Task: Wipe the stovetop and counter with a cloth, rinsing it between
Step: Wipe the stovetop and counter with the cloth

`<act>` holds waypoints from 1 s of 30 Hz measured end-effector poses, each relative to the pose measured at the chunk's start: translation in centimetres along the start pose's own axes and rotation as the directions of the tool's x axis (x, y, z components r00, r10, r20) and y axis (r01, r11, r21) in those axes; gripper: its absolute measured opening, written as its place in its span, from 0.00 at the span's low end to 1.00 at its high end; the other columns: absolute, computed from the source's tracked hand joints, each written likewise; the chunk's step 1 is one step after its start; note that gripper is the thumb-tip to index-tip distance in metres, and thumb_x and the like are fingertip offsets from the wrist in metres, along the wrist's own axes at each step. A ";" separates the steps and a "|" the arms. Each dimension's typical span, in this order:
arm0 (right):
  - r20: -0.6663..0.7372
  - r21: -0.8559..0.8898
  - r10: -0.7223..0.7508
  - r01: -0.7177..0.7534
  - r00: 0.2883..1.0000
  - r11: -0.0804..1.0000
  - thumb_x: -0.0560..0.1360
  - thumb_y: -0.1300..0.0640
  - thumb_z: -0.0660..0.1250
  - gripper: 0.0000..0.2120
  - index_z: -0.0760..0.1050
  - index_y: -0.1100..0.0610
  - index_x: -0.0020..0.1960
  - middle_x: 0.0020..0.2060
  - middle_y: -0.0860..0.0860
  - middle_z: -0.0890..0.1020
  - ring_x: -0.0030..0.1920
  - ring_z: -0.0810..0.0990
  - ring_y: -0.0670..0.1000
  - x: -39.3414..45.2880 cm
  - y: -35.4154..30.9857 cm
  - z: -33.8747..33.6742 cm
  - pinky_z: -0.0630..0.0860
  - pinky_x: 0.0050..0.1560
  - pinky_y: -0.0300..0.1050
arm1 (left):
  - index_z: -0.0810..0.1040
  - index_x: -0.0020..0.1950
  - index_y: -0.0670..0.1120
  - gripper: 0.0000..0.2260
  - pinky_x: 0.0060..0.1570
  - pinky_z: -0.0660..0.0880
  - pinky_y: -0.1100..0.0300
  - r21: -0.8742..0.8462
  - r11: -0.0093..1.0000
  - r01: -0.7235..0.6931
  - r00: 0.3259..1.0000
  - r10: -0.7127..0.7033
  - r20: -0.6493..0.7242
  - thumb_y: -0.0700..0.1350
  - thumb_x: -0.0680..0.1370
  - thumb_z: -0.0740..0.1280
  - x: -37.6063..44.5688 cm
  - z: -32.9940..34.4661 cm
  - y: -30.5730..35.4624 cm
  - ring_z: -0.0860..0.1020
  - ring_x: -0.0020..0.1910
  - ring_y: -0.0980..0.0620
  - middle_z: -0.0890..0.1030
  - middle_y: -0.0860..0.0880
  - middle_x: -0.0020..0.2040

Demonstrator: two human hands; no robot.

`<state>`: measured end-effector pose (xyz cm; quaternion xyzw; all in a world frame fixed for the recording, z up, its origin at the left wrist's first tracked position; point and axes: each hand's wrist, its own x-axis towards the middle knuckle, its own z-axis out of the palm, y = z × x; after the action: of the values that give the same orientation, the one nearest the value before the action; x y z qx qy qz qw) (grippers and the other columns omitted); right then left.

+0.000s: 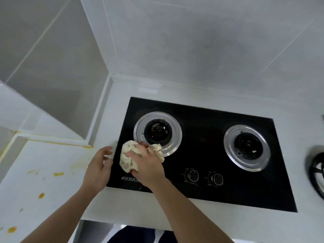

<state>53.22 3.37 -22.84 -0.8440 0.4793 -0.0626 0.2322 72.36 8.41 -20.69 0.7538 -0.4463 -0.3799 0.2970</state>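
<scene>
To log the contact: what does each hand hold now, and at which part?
The right hand grips the bunched cloth from above, on the stovetop beside the left burner. The left hand holds nothing.

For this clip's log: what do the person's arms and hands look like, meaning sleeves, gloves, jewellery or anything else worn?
Both forearms are bare right up to the bottom edge of the picture, with no sleeve showing. The left hand and the right hand wear no gloves. No watch, bracelet or ring shows on the parts in view. Nothing is marked or taped on either arm.
</scene>
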 end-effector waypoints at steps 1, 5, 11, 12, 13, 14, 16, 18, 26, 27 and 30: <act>-0.005 -0.008 0.015 -0.015 1.000 1.000 0.70 0.49 0.77 0.31 0.71 0.41 0.70 0.72 0.48 0.67 0.68 0.70 0.59 -1.7 0.5 -0.3 0.75 0.67 0.57 | 0.73 0.68 0.54 0.20 0.55 0.71 0.56 0.000 1.000 -0.011 1.000 0.011 0.018 0.49 0.76 0.58 -0.3 0.6 0.0 0.76 0.56 0.59 0.79 0.53 0.60; 0.008 -0.060 0.130 -0.130 0.991 0.990 0.71 0.47 0.76 0.30 0.69 0.38 0.70 0.74 0.46 0.66 0.72 0.68 0.58 -7.3 4.0 -1.5 0.71 0.71 0.56 | 0.76 0.67 0.51 0.16 0.63 0.74 0.50 0.031 0.995 -0.096 0.995 0.095 0.045 0.37 0.82 0.63 -0.9 3.2 0.5 0.77 0.57 0.56 0.79 0.51 0.62; 0.044 -0.022 0.277 -0.276 0.960 0.961 0.74 0.50 0.73 0.30 0.67 0.40 0.73 0.77 0.47 0.61 0.74 0.64 0.59 -9.9 4.2 -2.5 0.69 0.74 0.56 | 0.74 0.58 0.65 0.22 0.63 0.73 0.55 0.095 0.965 -0.245 0.957 0.224 0.184 0.36 0.81 0.65 -1.5 5.5 4.4 0.76 0.60 0.55 0.77 0.59 0.60; 0.046 0.012 0.275 -0.276 0.960 0.961 0.75 0.50 0.73 0.30 0.66 0.40 0.73 0.77 0.47 0.60 0.75 0.63 0.60 -10.0 3.7 -2.3 0.68 0.75 0.57 | 0.74 0.57 0.65 0.22 0.64 0.72 0.55 0.102 0.959 -0.262 0.952 0.240 0.188 0.36 0.81 0.65 -1.4 5.8 5.1 0.76 0.60 0.55 0.76 0.59 0.60; 0.060 0.039 0.246 -0.248 0.968 0.968 0.75 0.49 0.73 0.30 0.66 0.40 0.73 0.77 0.46 0.59 0.75 0.63 0.60 -9.9 2.9 -1.9 0.68 0.75 0.58 | 0.75 0.57 0.65 0.21 0.64 0.72 0.55 0.100 0.959 -0.264 0.952 0.243 0.188 0.36 0.81 0.64 -1.4 5.8 5.3 0.76 0.60 0.55 0.77 0.58 0.60; 0.072 0.060 0.196 -0.200 0.978 0.978 0.75 0.49 0.74 0.29 0.67 0.40 0.73 0.76 0.46 0.59 0.75 0.62 0.60 -10.1 2.3 -1.4 0.68 0.74 0.58 | 0.75 0.57 0.64 0.21 0.65 0.72 0.55 0.100 0.960 -0.263 0.952 0.241 0.187 0.35 0.81 0.64 -1.4 5.8 5.8 0.76 0.60 0.54 0.77 0.57 0.61; 0.112 0.063 0.078 -0.086 0.991 0.994 0.75 0.49 0.74 0.30 0.68 0.42 0.74 0.75 0.47 0.61 0.73 0.63 0.61 -10.2 1.2 -0.6 0.69 0.72 0.60 | 0.75 0.59 0.62 0.20 0.64 0.70 0.56 0.104 0.960 -0.262 0.955 0.242 0.172 0.35 0.82 0.63 -1.5 5.7 6.7 0.76 0.58 0.53 0.77 0.54 0.61; 0.142 0.080 -0.012 0.000 0.990 0.997 0.75 0.50 0.75 0.31 0.68 0.43 0.74 0.74 0.49 0.62 0.71 0.65 0.62 -10.3 0.6 -0.2 0.71 0.68 0.61 | 0.76 0.61 0.57 0.17 0.62 0.70 0.57 0.097 0.970 -0.224 0.969 0.211 0.126 0.35 0.83 0.61 -1.9 5.5 7.3 0.77 0.55 0.54 0.78 0.52 0.61; 0.186 0.002 -0.119 0.121 0.975 0.993 0.70 0.56 0.79 0.32 0.73 0.46 0.71 0.71 0.52 0.67 0.66 0.69 0.64 -12.3 2.5 0.1 0.72 0.67 0.62 | 0.79 0.61 0.57 0.09 0.52 0.71 0.64 0.087 0.988 -0.129 0.988 0.120 0.097 0.48 0.86 0.60 -4.4 7.7 10.1 0.80 0.54 0.58 0.85 0.53 0.51; 0.188 -0.034 -0.147 0.156 0.971 0.987 0.69 0.55 0.80 0.32 0.74 0.46 0.70 0.70 0.52 0.67 0.65 0.70 0.64 -13.0 3.1 0.1 0.72 0.66 0.61 | 0.80 0.61 0.57 0.09 0.53 0.70 0.66 0.094 0.986 -0.139 0.986 0.130 0.100 0.49 0.86 0.60 -4.7 8.2 10.5 0.80 0.55 0.59 0.85 0.54 0.51; 0.197 -0.067 -0.170 0.186 0.966 0.980 0.69 0.57 0.79 0.30 0.75 0.47 0.69 0.72 0.52 0.65 0.65 0.71 0.63 -15.9 5.3 0.2 0.69 0.71 0.61 | 0.81 0.62 0.55 0.10 0.55 0.71 0.64 0.094 0.979 -0.182 0.979 0.171 0.109 0.49 0.86 0.61 -6.0 10.8 12.7 0.79 0.57 0.60 0.85 0.56 0.53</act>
<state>40.69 14.47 -23.61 -0.8950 0.3793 0.0183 0.2342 55.73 7.26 -14.61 0.7055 -0.5450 -0.3658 0.2671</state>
